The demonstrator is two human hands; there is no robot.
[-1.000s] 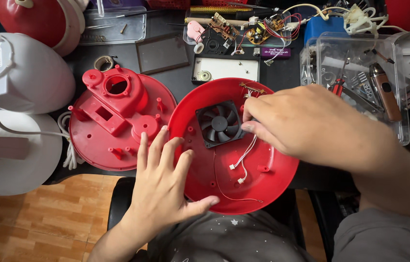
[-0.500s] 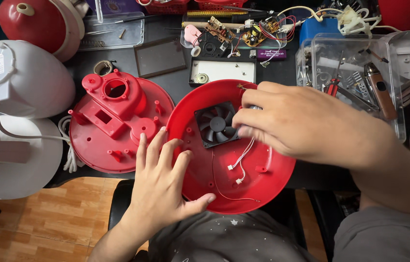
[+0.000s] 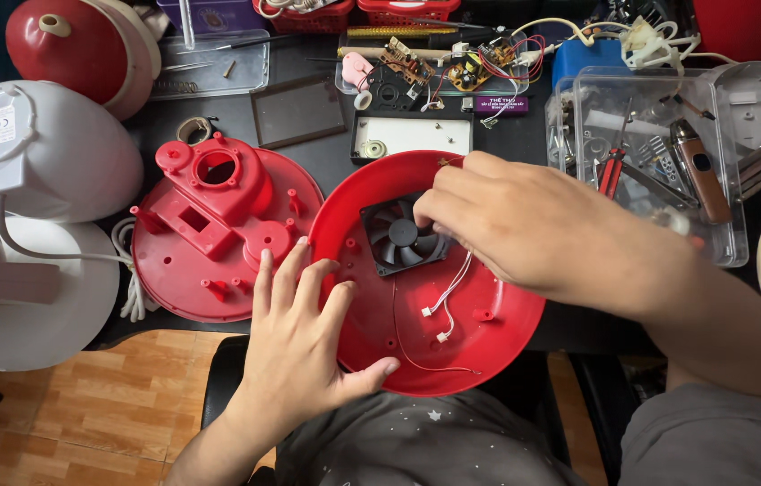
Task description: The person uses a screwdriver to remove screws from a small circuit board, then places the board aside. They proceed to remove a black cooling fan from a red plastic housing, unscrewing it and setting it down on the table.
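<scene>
Head view looks down on our two hands at work over a round red shell [image 3: 488,333] that lies open side up at the near edge of the dark counter [image 3: 326,157]. Our left hand [image 3: 304,337] lies flat on the shell's left rim, fingers spread and apart, thumb hooked over the near edge; it clamps nothing, only presses. Our right hand [image 3: 515,225] reaches in from the right, its fingertips drawn together at the upper right corner of a small black fan [image 3: 401,236] that sits in the middle of the shell. Whether those fingertips pinch the fan's frame or something small beside it, we cannot tell. Thin white wires [image 3: 443,297] with small plugs run from the fan across the shell's floor, and a thin red wire curves near the lower rim.

Just left of the shell, touching its rim, lies a red moulded base plate [image 3: 218,234] with a round opening. Farther left sit white rounded housings [image 3: 38,153]. Behind the shell lie a small white tray [image 3: 412,135] and loose circuit boards [image 3: 452,63]. To the right stands a clear plastic box [image 3: 650,162] holding small tools.
</scene>
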